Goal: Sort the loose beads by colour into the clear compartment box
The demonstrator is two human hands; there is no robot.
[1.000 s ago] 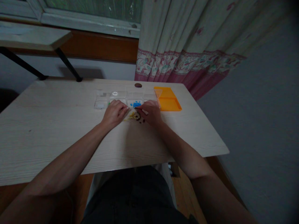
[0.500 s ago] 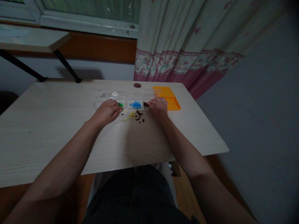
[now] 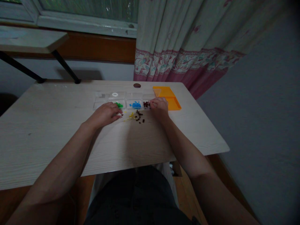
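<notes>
A clear compartment box [image 3: 122, 95] lies on the pale wooden table [image 3: 58, 125]. Its near cells hold green pieces [image 3: 119, 104], blue pieces [image 3: 136, 105] and dark brown pieces [image 3: 146, 104]. A loose scatter of yellow and dark brown pieces [image 3: 137, 117] lies in front of the box. My left hand [image 3: 104, 113] rests on the table beside the green cell, fingers curled down, fingertips near the scatter. My right hand [image 3: 159, 107] sits at the box's right end by the brown cell, fingers bent together; what they hold, if anything, is too small to see.
An orange lid or tray [image 3: 167, 98] lies right of the box. A small brown round thing [image 3: 137, 85] sits at the table's far edge. A patterned curtain [image 3: 178, 47] hangs behind, a shelf on black legs [image 3: 30, 39] at the left, a grey wall at right.
Both hands have drawn apart from the scatter: the left hand slid left and back toward the green cell, the right hand moved up to the brown cell at the box's right end.
</notes>
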